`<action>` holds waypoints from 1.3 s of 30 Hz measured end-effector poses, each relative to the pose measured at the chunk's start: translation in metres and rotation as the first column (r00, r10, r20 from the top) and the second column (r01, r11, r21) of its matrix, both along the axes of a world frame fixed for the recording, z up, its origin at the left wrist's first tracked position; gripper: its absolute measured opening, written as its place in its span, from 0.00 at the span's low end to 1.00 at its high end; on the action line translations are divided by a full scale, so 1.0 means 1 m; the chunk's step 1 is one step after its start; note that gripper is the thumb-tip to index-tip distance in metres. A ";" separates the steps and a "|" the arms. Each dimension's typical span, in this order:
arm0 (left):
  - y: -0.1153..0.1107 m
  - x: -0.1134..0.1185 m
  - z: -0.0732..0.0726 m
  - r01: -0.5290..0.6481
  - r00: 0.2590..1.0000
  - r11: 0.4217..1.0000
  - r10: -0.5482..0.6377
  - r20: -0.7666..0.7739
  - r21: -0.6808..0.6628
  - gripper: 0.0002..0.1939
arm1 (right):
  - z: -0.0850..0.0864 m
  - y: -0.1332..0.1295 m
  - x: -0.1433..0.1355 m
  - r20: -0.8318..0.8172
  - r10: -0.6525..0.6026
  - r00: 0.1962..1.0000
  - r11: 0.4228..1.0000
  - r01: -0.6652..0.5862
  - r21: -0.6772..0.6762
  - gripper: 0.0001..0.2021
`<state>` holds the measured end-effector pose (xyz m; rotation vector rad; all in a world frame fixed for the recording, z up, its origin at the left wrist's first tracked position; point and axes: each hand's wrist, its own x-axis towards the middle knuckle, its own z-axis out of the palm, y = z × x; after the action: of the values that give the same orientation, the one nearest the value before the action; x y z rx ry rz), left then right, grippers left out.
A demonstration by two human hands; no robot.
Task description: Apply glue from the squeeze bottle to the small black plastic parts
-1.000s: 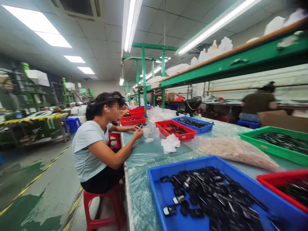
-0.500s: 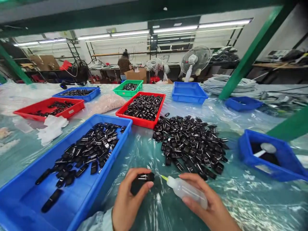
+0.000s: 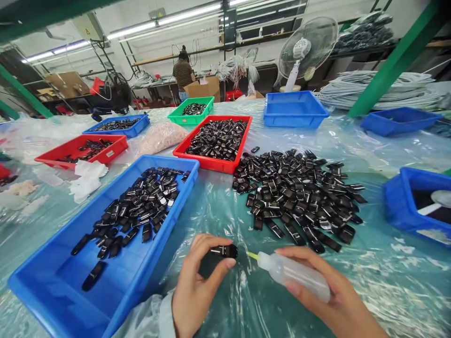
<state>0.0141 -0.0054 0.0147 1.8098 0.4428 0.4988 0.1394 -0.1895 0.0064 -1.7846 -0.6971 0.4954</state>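
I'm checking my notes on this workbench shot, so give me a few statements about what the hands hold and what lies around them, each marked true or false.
1. The left hand holds a small black part. True.
2. The right hand holds a pair of scissors. False: it holds a translucent squeeze bottle with a yellow nozzle aimed at the part.
3. The loose pile of black parts lies straight on the plastic-covered table. True.
4. The big blue tray on the left is bare. False: it holds many black parts.
5. The red tray behind holds black parts. True.
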 end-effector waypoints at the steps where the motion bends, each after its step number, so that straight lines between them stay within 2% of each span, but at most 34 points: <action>1: 0.000 0.000 0.000 -0.009 1.000 1.000 0.009 -0.011 -0.003 0.08 | 0.001 0.000 -0.002 -0.017 -0.025 1.000 1.000 0.025 0.008 0.09; 3: 0.000 0.000 0.001 -0.002 1.000 1.000 0.002 -0.018 -0.004 0.08 | 0.002 0.001 -0.005 -0.023 -0.062 0.998 0.998 0.063 0.023 0.09; 13: -0.001 -0.002 0.000 0.165 0.986 0.986 -0.164 -0.020 0.026 0.07 | 0.003 -0.001 -0.006 -0.057 -0.026 0.998 1.000 0.026 0.006 0.10; 20: 0.000 -0.003 0.002 0.184 0.983 0.983 -0.183 -0.016 0.029 0.07 | 0.003 -0.004 -0.006 -0.225 -0.017 0.974 0.999 0.027 0.038 0.13; 25: -0.001 -0.004 0.003 0.176 0.984 0.984 -0.176 -0.018 0.034 0.06 | 0.006 -0.006 -0.003 -0.162 0.001 0.987 1.000 -0.001 -0.002 0.18; 32: -0.002 -0.004 0.003 0.156 0.987 0.987 -0.156 -0.026 0.028 0.07 | 0.009 -0.005 0.000 -0.135 0.035 0.990 0.998 -0.041 -0.044 0.19; 39: -0.002 -0.003 0.004 0.156 0.987 0.988 -0.156 -0.049 -0.007 0.07 | 0.003 -0.009 0.007 -0.090 0.099 0.991 0.989 -0.108 -0.103 0.16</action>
<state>0.0113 -0.0075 0.0185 1.8397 0.3325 0.3452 0.1468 -0.1988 0.0090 -1.8232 -0.7178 0.6858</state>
